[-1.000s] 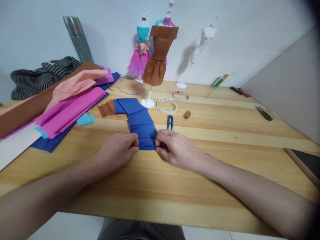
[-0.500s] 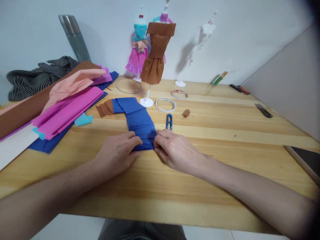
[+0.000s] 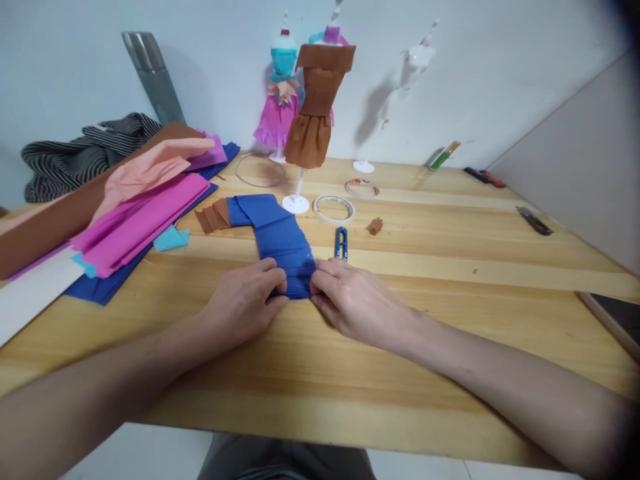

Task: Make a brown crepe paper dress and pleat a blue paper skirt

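A strip of blue crepe paper [image 3: 283, 243] lies on the wooden table, with small folds stacked along its near end. My left hand [image 3: 250, 293] pinches that near end at its left edge, fingers closed. On the right edge, my right hand [image 3: 350, 297] grips the same strip between thumb and fingers. Just beyond the right hand lie blue thread snips [image 3: 341, 243]. A pleated brown paper piece [image 3: 213, 216] touches the strip's far left end. Behind stands a mini dress form in a brown paper dress [image 3: 317, 100].
Folded coloured crepe paper [image 3: 145, 223] lies at left, near a striped cloth [image 3: 90, 157] and a bottle [image 3: 157, 80]. Tape rolls [image 3: 334, 209], a brown scrap [image 3: 375, 226], a cutter knife [image 3: 534, 221] and a dark device [image 3: 615, 320] sit rightward. More dress forms [image 3: 277, 113] stand behind.
My left hand's fingers have curled tighter over the near end of the blue paper. My right hand stays at its edge. The view has shifted slightly.
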Demonstrator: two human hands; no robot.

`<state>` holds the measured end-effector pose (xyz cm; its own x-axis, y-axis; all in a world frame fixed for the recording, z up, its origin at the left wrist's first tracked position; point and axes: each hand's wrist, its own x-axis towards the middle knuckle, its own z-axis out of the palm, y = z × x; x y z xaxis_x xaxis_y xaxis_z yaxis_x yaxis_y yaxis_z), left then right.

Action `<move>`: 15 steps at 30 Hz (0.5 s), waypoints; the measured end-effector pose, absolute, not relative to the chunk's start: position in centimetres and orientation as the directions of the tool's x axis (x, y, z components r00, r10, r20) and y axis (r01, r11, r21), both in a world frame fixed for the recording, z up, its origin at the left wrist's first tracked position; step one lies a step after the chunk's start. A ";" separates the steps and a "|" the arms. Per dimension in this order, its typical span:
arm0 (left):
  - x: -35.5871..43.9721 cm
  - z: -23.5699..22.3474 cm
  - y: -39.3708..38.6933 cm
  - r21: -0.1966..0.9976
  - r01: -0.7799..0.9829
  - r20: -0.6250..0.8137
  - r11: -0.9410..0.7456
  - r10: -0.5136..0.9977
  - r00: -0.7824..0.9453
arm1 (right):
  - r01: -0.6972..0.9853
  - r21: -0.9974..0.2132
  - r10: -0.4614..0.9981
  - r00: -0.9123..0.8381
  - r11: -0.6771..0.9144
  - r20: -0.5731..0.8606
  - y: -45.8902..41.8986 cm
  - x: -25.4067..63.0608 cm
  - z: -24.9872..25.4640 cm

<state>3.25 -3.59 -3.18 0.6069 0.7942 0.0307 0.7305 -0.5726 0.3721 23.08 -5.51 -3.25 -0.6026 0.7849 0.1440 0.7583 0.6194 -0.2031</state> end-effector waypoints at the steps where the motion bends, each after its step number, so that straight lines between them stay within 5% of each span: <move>1: 3.2 -3.2 -3.5 0.372 0.722 0.036 -0.583 0.786 0.617 | 0.757 -0.213 0.786 -0.601 0.618 0.143 -5.5 23.1 -3.3; 15: 2.7 -3.0 -2.8 0.387 0.637 0.019 -0.667 0.696 0.718 | 0.720 -0.383 0.799 -0.594 0.578 0.090 -4.5 23.9 -3.4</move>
